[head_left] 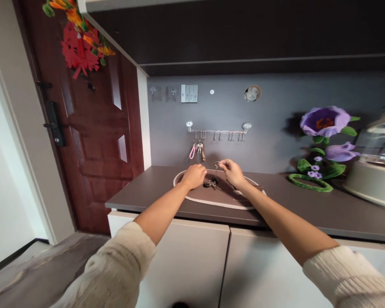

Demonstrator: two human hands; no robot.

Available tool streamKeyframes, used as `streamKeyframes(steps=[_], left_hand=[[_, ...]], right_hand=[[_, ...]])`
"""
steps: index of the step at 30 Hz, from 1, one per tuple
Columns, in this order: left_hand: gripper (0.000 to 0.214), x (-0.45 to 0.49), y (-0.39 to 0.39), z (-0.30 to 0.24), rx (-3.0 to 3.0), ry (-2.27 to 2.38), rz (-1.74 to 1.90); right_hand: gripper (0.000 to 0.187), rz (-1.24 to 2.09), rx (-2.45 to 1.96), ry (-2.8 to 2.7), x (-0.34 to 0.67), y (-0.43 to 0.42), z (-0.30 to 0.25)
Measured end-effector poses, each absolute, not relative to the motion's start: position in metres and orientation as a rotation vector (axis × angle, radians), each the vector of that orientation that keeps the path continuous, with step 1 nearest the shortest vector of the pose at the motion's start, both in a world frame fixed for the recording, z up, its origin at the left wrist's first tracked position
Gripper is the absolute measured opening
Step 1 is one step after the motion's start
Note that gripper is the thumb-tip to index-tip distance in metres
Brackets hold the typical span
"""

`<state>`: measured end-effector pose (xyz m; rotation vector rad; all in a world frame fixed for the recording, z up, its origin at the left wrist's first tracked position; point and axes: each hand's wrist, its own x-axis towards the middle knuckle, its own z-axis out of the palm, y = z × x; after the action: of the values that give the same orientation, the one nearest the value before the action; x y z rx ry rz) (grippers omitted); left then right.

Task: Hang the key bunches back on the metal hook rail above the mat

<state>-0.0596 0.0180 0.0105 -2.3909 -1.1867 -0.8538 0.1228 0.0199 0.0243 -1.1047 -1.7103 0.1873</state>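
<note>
So the person is leaning over a dark grey countertop [141, 188], both arms stretched out, cream knit sleeves pushed up to the elbows. The right hand [233, 171] has its thumb and forefinger pinched on a key ring [217, 163], and the bunch of keys [212, 184] dangles straight down from it. The low end of the bunch is right at the surface of a brown oval tray [224, 200] with a pale rim. It's hard to tell if the keys are resting on it or just above it.

The left hand [194, 176] sits just beside the keys on the tray's left part, knuckles up and fingers curled under. Can't tell whether it's got anything in there.

On the grey wall behind, there's a chrome hook rail [216, 131] with another set of keys [199, 149] and a pink strap [192, 151] hanging at its left end. Above that is a row of light switches [189, 93]. Off to the right stands a big purple fabric flower [324, 120], with a glass-lidded pot [377, 171] past it. At the left is a dark red door [93, 128] with a red ornament [78, 51], and white cabinet doors [192, 256] run under the counter.
</note>
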Motion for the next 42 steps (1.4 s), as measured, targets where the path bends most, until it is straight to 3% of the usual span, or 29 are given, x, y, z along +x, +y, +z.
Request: streamKeyframes(steps=[21,42], left_hand=[[0.029,-0.063,0.022,0.012,-2.28,-1.349,-0.899],[0.031,-0.065,0.037,0.009,-2.221,-1.409,-0.922]], right_hand=[[0.017,0.283,-1.031,-1.54,0.084,0.094,0.083],[0.008,0.586,-1.03,-1.242,0.049,0.129,0.102]])
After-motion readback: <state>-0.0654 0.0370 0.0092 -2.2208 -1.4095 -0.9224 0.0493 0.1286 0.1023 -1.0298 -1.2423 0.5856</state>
